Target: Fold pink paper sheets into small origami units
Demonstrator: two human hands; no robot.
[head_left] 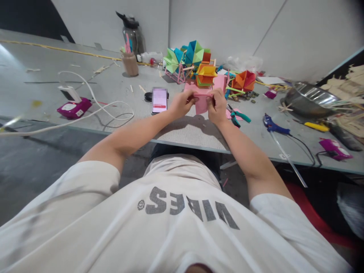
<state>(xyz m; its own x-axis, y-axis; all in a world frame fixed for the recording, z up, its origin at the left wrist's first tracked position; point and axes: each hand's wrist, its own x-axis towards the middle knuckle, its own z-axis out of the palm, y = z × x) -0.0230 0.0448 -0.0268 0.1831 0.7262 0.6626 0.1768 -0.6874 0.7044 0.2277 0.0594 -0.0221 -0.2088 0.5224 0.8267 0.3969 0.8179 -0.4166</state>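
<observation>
A sheet of pink paper (201,104) is held up over the grey table between my two hands, with a fold along its upper edge. My left hand (183,103) pinches the paper's left side, and my right hand (217,106) grips its right side. More pink paper (220,82) lies just behind my right hand. Beyond the hands stand folded paper shapes: a yellow and orange one (206,74), a blue and green one (194,53), and an orange and red one (243,80) to the right.
Green-handled pliers (240,116) and a blue glue gun (275,125) lie right of my hands, with a metal bowl (307,100) beyond. Leftward are a phone (159,101), a brown cup (130,64), a dark bottle (137,40) and a white cable (99,108). The table's front edge (193,146) is near me.
</observation>
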